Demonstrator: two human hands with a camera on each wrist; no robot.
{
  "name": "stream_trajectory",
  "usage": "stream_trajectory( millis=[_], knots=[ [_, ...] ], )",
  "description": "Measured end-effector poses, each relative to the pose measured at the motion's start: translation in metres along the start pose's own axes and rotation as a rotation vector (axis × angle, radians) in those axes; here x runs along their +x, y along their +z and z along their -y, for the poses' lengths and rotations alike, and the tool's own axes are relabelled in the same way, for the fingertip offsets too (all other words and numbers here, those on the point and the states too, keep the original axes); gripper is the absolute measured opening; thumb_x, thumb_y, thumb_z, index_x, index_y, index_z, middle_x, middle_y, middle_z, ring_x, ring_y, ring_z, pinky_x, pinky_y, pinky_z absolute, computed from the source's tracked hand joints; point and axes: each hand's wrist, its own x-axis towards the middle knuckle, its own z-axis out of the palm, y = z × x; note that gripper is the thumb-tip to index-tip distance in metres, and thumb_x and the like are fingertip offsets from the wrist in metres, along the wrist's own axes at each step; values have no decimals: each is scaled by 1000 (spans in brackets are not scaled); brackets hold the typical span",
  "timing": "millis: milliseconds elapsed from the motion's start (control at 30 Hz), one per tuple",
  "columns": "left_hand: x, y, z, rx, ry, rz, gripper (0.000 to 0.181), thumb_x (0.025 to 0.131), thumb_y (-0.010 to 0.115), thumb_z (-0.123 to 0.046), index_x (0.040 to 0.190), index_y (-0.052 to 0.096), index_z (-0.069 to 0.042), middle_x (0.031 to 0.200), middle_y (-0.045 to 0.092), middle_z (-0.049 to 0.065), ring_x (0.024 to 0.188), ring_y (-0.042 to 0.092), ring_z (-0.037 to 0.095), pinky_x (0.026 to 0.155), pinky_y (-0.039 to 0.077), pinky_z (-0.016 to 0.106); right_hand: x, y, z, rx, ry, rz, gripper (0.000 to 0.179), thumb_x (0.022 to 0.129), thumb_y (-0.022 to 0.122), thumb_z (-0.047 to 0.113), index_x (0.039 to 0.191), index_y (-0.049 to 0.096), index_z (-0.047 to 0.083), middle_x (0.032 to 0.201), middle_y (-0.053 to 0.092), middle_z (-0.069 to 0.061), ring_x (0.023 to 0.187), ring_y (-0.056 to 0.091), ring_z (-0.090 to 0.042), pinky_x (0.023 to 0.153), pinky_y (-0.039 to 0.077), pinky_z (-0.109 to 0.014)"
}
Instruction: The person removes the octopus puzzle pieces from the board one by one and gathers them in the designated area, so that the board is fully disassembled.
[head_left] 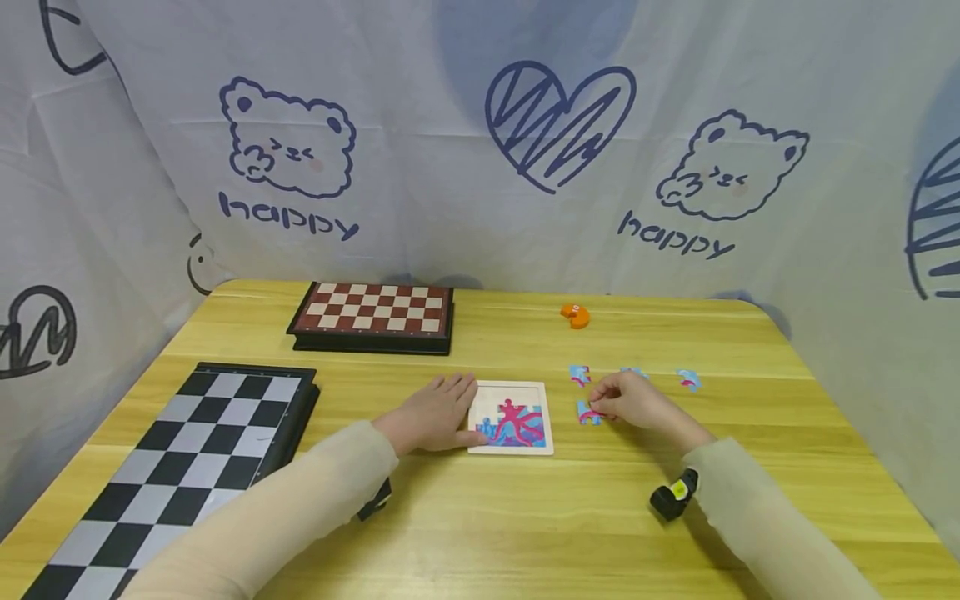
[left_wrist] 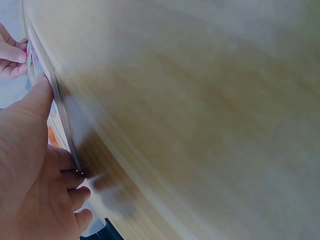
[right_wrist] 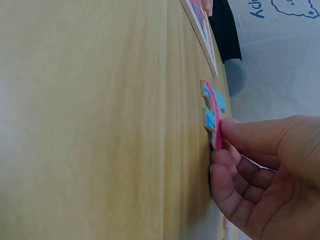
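A square wooden puzzle frame lies mid-table, its lower part filled with pieces showing a pink octopus. My left hand rests at the frame's left side, fingers extended away from me and thumb on the frame's lower left corner. In the left wrist view, that thumb touches the frame's edge. To the right of the frame, my right hand pinches a blue and pink puzzle piece between thumb and fingers. The right wrist view shows this puzzle piece low over the wood; whether it touches the table is unclear.
Loose puzzle pieces lie beyond my right hand, one partly hidden by it. An orange object sits farther back. A brown-and-white chessboard stands at back left, a black-and-white chessboard at left.
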Motion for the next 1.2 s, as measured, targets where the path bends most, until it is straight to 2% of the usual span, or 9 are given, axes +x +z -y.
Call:
stream_trajectory(
  millis=[533,767,1000,1200],
  knots=[
    [0,0,1,-1,5,-7,85,90,37,-61,145,19,1,150,16,15,137,14,28,110,13,40,1,-2,3,-9,25,20,9,89,58,3,90,65,-2,72,59,-3,62,50,-14,55,46,-28],
    [0,0,1,7,0,1,85,90,37,-61,145,19,1,150,16,16,137,14,28,110,13,40,3,0,20,-15,18,-6,13,89,60,9,95,65,-1,77,59,-5,63,48,-15,55,43,-26],
    [1,1,1,8,-8,3,85,90,37,-61,145,19,1,150,16,15,137,14,28,110,12,39,10,15,41,-52,-77,7,19,87,63,10,102,65,-2,82,58,-3,70,50,-16,58,44,-28],
    [0,1,1,2,1,-8,85,90,37,-61,145,20,1,150,17,15,137,15,28,110,13,40,19,34,54,-67,-123,51,15,85,66,10,98,66,2,78,57,0,66,48,-15,56,43,-26]
  ],
)
